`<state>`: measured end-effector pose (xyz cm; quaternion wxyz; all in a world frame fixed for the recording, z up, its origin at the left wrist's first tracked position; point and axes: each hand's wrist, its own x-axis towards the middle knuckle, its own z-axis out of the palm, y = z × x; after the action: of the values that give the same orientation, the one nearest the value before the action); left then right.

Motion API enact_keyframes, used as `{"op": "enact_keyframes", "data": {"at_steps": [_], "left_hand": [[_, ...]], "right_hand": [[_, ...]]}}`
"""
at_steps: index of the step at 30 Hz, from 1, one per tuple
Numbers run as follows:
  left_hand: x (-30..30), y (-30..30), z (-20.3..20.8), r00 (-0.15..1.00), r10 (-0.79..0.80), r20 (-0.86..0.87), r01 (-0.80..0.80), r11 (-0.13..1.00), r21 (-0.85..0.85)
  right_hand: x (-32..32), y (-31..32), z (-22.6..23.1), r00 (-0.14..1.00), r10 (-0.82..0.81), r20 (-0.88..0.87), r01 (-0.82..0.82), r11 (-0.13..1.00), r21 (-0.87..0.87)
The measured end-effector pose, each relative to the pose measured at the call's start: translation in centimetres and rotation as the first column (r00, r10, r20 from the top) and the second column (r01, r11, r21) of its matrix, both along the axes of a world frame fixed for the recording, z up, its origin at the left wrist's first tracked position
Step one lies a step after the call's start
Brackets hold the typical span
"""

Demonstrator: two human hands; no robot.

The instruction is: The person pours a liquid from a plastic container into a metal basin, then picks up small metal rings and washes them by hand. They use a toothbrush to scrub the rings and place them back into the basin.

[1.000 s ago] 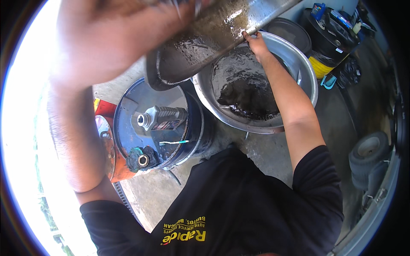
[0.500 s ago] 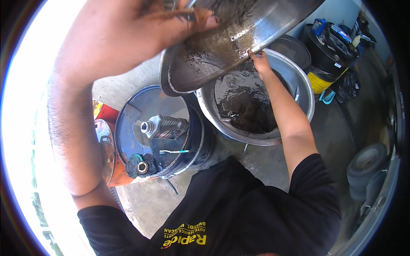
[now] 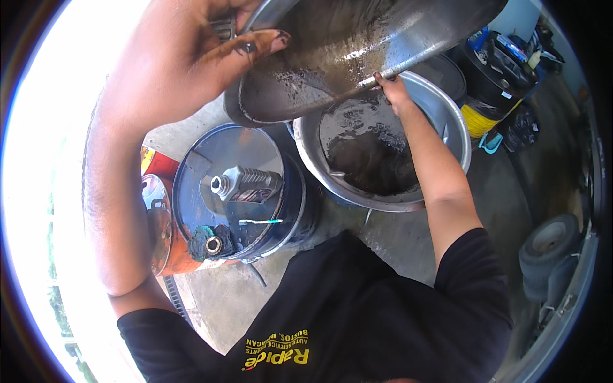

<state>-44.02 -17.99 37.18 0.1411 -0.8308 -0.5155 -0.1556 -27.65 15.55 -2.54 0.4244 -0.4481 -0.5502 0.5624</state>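
Note:
A metal basin [image 3: 357,48] is held up and steeply tilted, its inside smeared with dark, oily residue. My left hand [image 3: 211,60], stained dark at the thumb, is closed on its left edge; the upper fingers are partly cut off by the frame. Farther right along the lower rim, my right hand [image 3: 394,91] grips the basin with the thumb over the edge. Beneath it stands a larger round metal tub [image 3: 463,140] with dark liquid [image 3: 370,156] inside. The liquid's surface is rippled. Part of the tub is hidden by the tilted basin and my right forearm.
Left of the tub, a blue drum [image 3: 204,159] carries a grey plastic bottle [image 3: 246,185], a thin white-and-teal stick [image 3: 262,221] and a dark rag [image 3: 201,242] around a metal ring. Behind stand a dark lidded drum [image 3: 440,76] and a black-and-yellow drum [image 3: 482,115]. Tires [image 3: 549,246] lie right.
The tilted basin and my left hand have shifted slightly up, with the basin's left edge moving left. Ripples on the liquid in the tub look different. Both hands keep their hold.

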Motion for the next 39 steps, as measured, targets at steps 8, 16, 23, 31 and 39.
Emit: {"op": "enact_keyframes", "data": {"at_steps": [8, 16, 23, 31, 39], "left_hand": [[-3.7, 0.5, -3.3, 0.905, 0.27, 0.33, -0.319, 0.942, 0.102], [-21.5, -5.2, -7.2, 0.647, 0.242, 0.723, -0.406, 0.912, 0.058], [-35.5, -24.5, -13.2, 0.789, 0.605, 0.107, -0.572, 0.66, 0.486], [-37.6, -46.0, -22.4, 0.035, 0.286, 0.958, -0.91, 0.406, -0.088], [-42.4, -50.6, -37.5, -0.168, 0.163, 0.972, -0.792, 0.565, -0.232]], "right_hand": [[3.6, 4.1, 0.0, 0.979, -0.048, 0.2, 0.02, 0.99, 0.141], [-1.2, 7.7, 11.5, 0.945, 0.016, 0.327, -0.147, 0.914, 0.379], [-16.9, -0.5, 23.3, 0.933, 0.088, 0.348, -0.312, 0.677, 0.666], [-37.9, -20.9, 19.5, 0.826, 0.474, 0.306, -0.548, 0.548, 0.632], [-46.1, -25.7, 6.7, 0.525, 0.299, 0.797, -0.794, 0.508, 0.333]]}}
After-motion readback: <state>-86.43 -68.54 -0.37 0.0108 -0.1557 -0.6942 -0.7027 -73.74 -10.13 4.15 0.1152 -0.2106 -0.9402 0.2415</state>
